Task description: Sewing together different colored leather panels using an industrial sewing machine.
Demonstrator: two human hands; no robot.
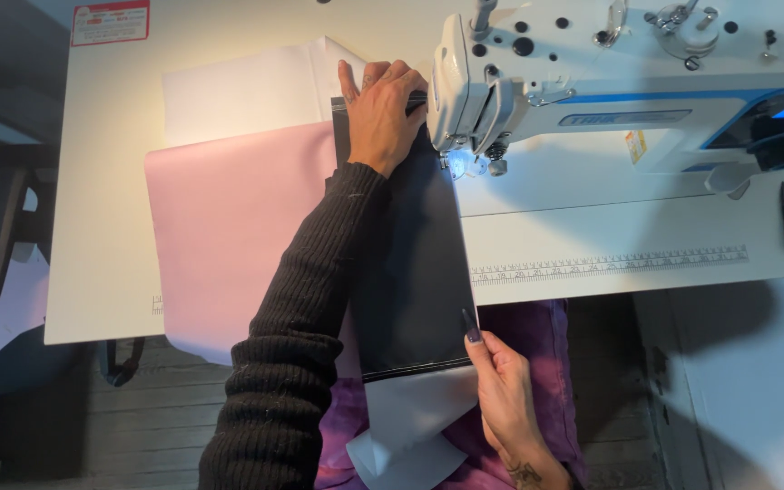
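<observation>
black fabric pressed flat by open left hand, right hand pinching its edge.

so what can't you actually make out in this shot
- Needle and presser foot of the sewing machine, head view: lost in glare and behind the machine head.
- Far end of the dark fabric panel: covered by the left hand.
- Markings on the ruler strip: too small.
- Right hand wrist: cut off by the bottom edge.
- Pink fabric: partly hidden under the black sleeve.
</observation>
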